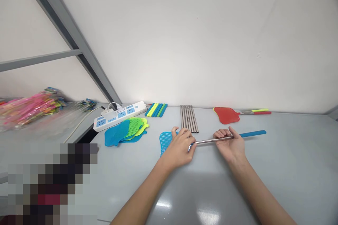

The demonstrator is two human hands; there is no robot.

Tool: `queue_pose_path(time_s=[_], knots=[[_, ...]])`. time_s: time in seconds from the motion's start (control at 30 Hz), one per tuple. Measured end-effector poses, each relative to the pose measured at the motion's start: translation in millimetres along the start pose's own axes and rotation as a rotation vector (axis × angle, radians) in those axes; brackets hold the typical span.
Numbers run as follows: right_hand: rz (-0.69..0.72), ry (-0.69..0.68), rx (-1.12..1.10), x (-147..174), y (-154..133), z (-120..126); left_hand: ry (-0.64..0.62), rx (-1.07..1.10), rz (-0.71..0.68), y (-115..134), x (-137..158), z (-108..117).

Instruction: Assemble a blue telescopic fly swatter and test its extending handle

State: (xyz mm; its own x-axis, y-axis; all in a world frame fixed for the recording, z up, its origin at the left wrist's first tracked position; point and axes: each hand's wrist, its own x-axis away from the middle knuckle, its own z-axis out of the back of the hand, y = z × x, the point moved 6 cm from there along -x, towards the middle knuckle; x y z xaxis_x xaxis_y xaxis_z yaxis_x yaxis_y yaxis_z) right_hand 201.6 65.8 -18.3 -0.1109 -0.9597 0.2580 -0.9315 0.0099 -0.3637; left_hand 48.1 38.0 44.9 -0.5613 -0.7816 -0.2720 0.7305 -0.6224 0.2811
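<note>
A fly swatter (253,133) with a blue mesh head, a metal rod and a blue grip lies across both my hands, above the grey table. My left hand (182,146) is closed where the head meets the rod, covering part of the head. My right hand (231,145), palm up, holds the rod between thumb and fingers just short of the blue grip. Beyond my left hand, several metal rods (188,117) lie side by side. Loose swatter heads (116,133) in blue, green and yellow overlap to its left. Several coloured grips (156,110) rest in a row behind them.
A white power strip (137,109) with plugs and a cable sits at the back left. Red and yellow fly swatters (227,115) lie stacked near the wall at right. Plastic-bagged pink items (34,107) are beyond the grey metal frame (84,59). Pixelation hides the lower left.
</note>
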Motion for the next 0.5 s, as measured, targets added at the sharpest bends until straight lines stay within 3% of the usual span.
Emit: queue_pose_path(time_s=[0.33, 0.5], knots=[[0.011, -0.013, 0.001, 0.5, -4.3, 0.5, 0.003, 0.025, 0.024, -0.3, 0.4, 1.3], [0.014, 0.055, -0.049, 3.4, -5.1, 1.4, 0.009, 0.021, 0.023, -0.7, 1.2, 2.6]])
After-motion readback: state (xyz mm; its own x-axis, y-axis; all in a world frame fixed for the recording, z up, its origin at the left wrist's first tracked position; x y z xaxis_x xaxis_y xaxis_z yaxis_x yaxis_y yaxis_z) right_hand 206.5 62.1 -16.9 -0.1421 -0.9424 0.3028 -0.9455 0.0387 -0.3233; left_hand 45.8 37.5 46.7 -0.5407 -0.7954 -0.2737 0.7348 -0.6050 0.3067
